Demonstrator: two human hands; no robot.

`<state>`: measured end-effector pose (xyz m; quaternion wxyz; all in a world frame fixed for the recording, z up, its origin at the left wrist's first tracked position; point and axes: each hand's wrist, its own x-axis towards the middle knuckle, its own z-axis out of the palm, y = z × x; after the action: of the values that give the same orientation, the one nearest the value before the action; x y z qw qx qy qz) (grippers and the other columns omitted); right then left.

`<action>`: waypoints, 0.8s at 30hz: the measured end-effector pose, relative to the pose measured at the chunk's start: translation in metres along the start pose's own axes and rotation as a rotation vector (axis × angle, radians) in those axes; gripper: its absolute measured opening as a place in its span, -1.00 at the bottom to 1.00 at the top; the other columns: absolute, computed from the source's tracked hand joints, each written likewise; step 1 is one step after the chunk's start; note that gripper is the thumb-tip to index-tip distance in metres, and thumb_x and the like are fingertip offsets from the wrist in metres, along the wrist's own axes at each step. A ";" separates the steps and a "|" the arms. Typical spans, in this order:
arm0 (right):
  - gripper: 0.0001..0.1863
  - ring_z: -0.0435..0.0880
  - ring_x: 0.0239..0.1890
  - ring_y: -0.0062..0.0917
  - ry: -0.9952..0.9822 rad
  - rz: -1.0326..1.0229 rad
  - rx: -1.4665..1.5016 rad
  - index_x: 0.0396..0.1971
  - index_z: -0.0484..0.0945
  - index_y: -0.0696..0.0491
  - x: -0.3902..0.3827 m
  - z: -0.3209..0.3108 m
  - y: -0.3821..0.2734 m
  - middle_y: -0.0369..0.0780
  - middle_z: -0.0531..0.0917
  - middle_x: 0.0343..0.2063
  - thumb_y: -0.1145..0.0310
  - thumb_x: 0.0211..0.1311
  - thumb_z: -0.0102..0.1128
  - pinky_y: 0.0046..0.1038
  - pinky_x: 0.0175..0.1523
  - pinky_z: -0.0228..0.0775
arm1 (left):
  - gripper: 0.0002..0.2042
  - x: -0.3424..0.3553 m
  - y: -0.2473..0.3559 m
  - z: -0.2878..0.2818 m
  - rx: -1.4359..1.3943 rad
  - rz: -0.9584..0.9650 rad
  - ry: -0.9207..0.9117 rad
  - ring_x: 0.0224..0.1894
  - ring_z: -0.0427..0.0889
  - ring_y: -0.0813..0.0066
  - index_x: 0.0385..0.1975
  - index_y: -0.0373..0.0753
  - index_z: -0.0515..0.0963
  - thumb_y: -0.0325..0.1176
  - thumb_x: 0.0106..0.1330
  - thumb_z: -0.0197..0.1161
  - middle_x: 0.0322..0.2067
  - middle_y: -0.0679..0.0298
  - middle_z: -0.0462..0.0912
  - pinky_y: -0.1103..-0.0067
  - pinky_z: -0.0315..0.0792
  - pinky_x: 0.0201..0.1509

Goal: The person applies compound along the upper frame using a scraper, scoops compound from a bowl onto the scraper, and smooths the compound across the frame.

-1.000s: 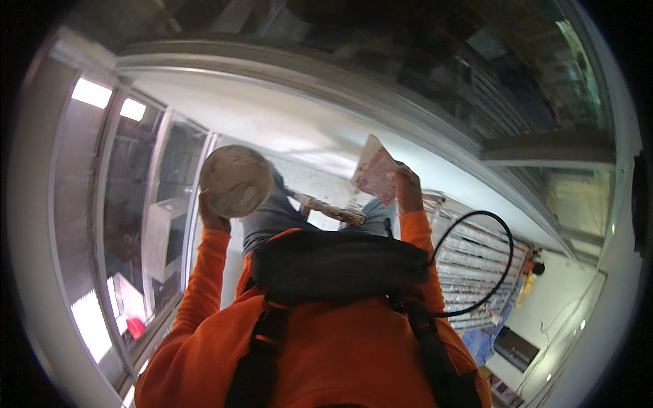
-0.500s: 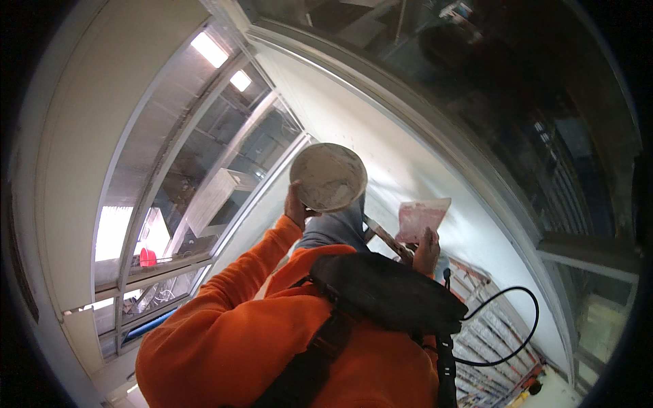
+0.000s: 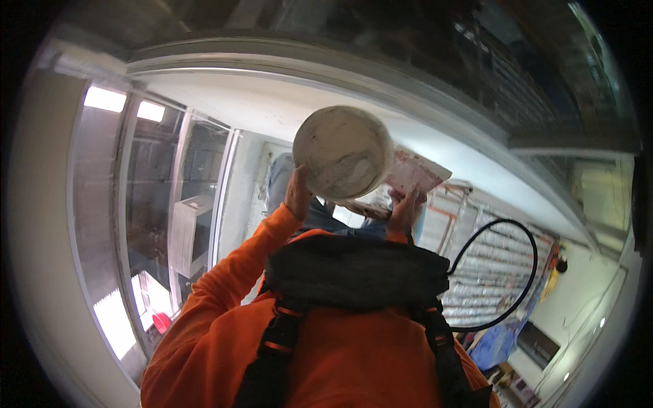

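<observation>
Head view, bowl (image 3: 343, 151): round, pale paste smeared over its inside; held in front of the chest, above the black pouch (image 3: 354, 272), its underside out of sight.
Scraper (image 3: 418, 171): flat, pinkish, just right of the bowl; its left edge meets the bowl's rim in view, and whether they touch I cannot tell.
Hidden: the left fingers beneath the bowl; most of the right forearm, behind the pouch; parts of the grey-blue trousers (image 3: 280, 178).
Hard to make out: shapes in the dark glass (image 3: 435, 41) along the top.
Left hand (image 3: 296, 196): clamped on the bowl's lower left rim, thumb side showing; the orange sleeve (image 3: 238, 262) slants up from lower left.
Right hand (image 3: 406, 209): raised, fingers closed around the scraper's lower edge, blade pointing up and right.
</observation>
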<state>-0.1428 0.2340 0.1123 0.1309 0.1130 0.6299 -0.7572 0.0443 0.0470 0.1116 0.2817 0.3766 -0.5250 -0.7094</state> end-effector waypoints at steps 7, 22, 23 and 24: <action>-0.68 0.60 -0.35 -0.36 0.019 0.073 -0.075 -0.20 0.44 0.10 0.001 -0.032 0.011 -0.10 0.54 -0.30 0.15 0.24 0.06 -0.33 -0.21 0.51 | -0.76 -0.006 -0.053 0.075 0.286 0.324 -0.409 -0.15 0.44 -0.15 -0.05 -0.37 0.28 -0.44 0.35 -0.17 -0.16 -0.16 0.33 0.26 0.38 -0.06; -0.76 0.66 -0.49 -0.27 -0.264 0.288 -0.791 -0.48 0.64 0.05 -0.067 -0.122 0.100 -0.11 0.64 -0.54 0.17 0.04 0.19 -0.28 -0.36 0.48 | -0.64 -0.037 0.009 0.103 0.819 0.446 -0.475 -0.15 0.44 -0.27 -0.03 -0.39 0.27 -0.19 0.39 -0.20 -0.09 -0.25 0.39 0.16 0.32 -0.09; -0.76 0.66 -0.50 -0.26 -0.300 0.308 -0.843 -0.50 0.65 0.05 -0.073 -0.150 0.123 -0.11 0.65 -0.56 0.18 0.03 0.20 -0.28 -0.37 0.48 | -0.59 -0.038 0.012 0.121 0.761 0.397 -0.523 -0.13 0.43 -0.26 -0.02 -0.41 0.26 -0.15 0.39 -0.20 -0.11 -0.24 0.42 0.17 0.31 -0.06; -0.77 0.66 -0.51 -0.25 -0.453 0.300 -0.847 -0.52 0.66 0.04 -0.084 -0.144 0.124 -0.11 0.66 -0.57 0.18 0.02 0.21 -0.27 -0.38 0.48 | -0.55 -0.035 0.018 0.122 0.736 0.345 -0.521 -0.11 0.43 -0.25 -0.01 -0.43 0.26 -0.11 0.38 -0.20 -0.12 -0.24 0.45 0.18 0.29 -0.02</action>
<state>-0.0203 0.3587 -0.0001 0.4062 -0.0280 0.8144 -0.4135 -0.0374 0.1343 0.1569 0.1022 0.1684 -0.8492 -0.4900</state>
